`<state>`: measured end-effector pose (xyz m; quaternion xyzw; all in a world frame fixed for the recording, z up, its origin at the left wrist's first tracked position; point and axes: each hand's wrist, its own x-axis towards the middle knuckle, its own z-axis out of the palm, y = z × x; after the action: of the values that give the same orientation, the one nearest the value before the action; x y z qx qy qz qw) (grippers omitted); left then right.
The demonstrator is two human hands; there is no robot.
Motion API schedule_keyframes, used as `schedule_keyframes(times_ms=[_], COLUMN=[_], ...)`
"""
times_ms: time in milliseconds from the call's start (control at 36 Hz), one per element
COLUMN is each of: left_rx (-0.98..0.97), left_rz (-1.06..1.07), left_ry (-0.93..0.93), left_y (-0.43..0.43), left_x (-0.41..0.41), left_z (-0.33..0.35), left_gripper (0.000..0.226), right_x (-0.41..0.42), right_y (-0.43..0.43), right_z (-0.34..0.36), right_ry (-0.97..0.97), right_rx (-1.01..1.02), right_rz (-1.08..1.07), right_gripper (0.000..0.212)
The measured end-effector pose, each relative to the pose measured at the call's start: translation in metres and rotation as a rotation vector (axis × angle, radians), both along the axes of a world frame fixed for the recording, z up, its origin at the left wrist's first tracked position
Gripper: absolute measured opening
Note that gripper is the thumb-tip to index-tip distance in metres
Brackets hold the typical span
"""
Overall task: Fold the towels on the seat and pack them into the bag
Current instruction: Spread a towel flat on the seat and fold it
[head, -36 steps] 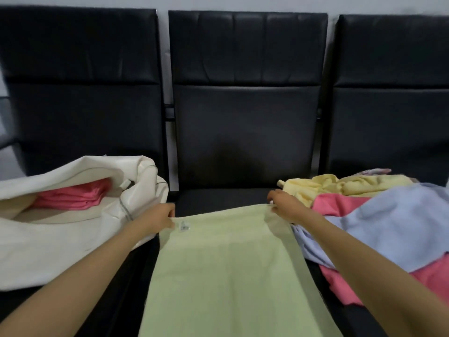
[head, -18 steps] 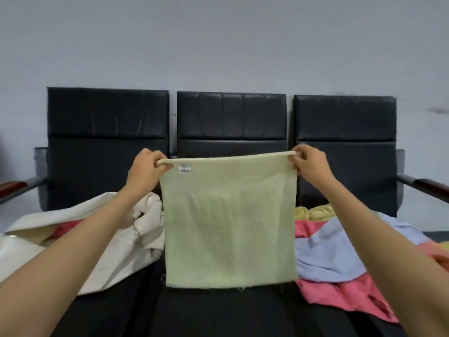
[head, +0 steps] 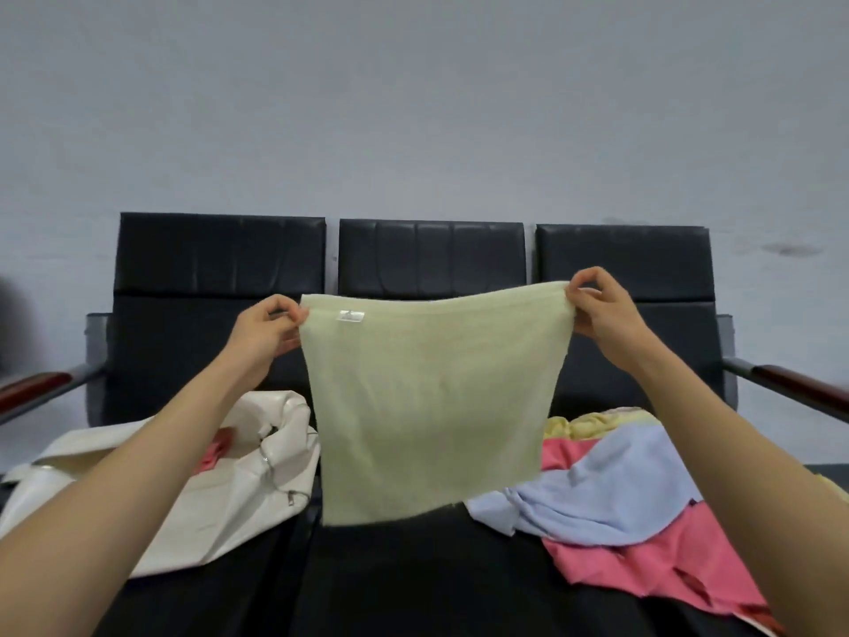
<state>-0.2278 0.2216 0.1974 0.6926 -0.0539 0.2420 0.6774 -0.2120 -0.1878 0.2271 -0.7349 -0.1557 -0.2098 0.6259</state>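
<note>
A pale green towel (head: 432, 406) hangs spread out in the air above the middle black seat (head: 413, 581). My left hand (head: 264, 331) pinches its top left corner, beside a small white label. My right hand (head: 604, 314) pinches the top right corner, slightly higher. The towel's lower edge hangs just above the seat. A white bag (head: 220, 494) lies open on the left seat with a pink towel (head: 212, 455) inside. On the right seat lies a loose pile: a blue towel (head: 615, 489), a pink towel (head: 657, 563) and a yellow towel (head: 579, 425).
Three black padded backrests (head: 432, 255) stand against a grey wall. Metal armrests with dark wooden tops stick out at the left (head: 36, 390) and at the right (head: 799, 390).
Both hands lifted the green towel from the seat and hold it hanging. In the last half second my right hand rose a little and the towel swung slightly.
</note>
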Motion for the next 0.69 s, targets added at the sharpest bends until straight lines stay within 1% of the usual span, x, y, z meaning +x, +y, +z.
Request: schedule_keyframes(times_ms=[56,167,250,333,417,472,528,611,694], left_rx=[0.048,0.146,0.199,0.201,0.116,0.058,0.040,0.040,0.035], left_rz=[0.014,0.041,0.021,-0.004,0.005,0.024,0.026,0.032,0.023], left_ry=[0.006,0.084,0.198,0.269,0.237,0.176,0.116,0.069,0.093], left_y=[0.001,0.001,-0.003,-0.009,-0.013,-0.013,-0.013,-0.010,-0.008], left_x=[0.004,0.015,0.024,0.033,0.045,0.053,0.058,0.061,0.057], left_z=[0.006,0.005,-0.012,-0.032,-0.043,-0.044,-0.043,-0.045,-0.057], left_gripper=[0.025,0.028,0.027,0.026,0.024,0.025,0.024,0.021,0.014], right_x=[0.002,0.018,0.035,0.051,0.063,0.069,0.075,0.078,0.074], right_y=[-0.001,-0.001,0.001,0.006,0.012,0.015,0.017,0.018,0.018], right_z=[0.003,-0.004,-0.024,-0.047,-0.057,-0.058,-0.056,-0.058,-0.069], right_ry=[0.018,0.120,0.242,0.295,0.278,0.224,0.160,0.088,0.062], right_rx=[-0.014,-0.054,-0.118,-0.123,-0.088,-0.055,-0.006,0.039,0.049], right_rz=[0.014,0.005,0.001,-0.018,-0.047,-0.067,-0.088,-0.089,-0.069], right_gripper=[0.017,0.025,0.023,0.022,0.025,0.032,0.038,0.034,0.029])
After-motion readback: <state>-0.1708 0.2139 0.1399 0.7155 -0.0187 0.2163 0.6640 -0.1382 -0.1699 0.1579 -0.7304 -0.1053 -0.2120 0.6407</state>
